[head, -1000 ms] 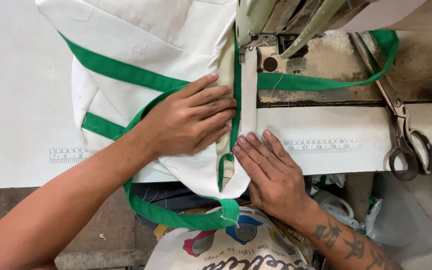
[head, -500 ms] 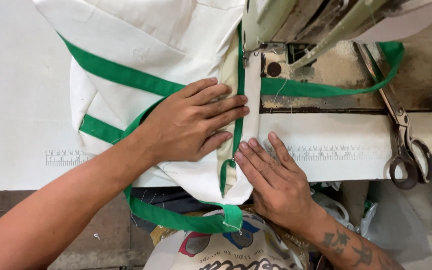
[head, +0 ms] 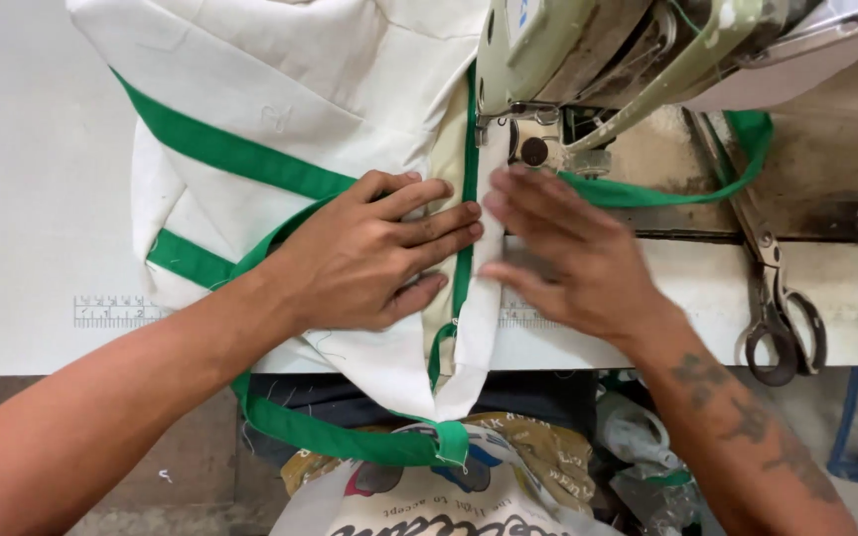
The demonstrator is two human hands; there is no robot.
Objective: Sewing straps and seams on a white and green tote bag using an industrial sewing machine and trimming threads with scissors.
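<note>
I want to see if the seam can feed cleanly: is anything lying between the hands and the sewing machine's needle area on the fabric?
Nothing visible does. The left hand and right hand press flat on the white fabric either side of the green trim, which runs unobstructed under the sewing machine. The scissors lie off to the right.

Your white table [head: 32, 199] carries the sewing machine [head: 598, 60] at the far right and white fabric [head: 330, 89] with green trim spread across its middle. Scissors [head: 777, 308] lie near the right front edge, and a printed ruler [head: 116, 311] runs along the front.
</note>
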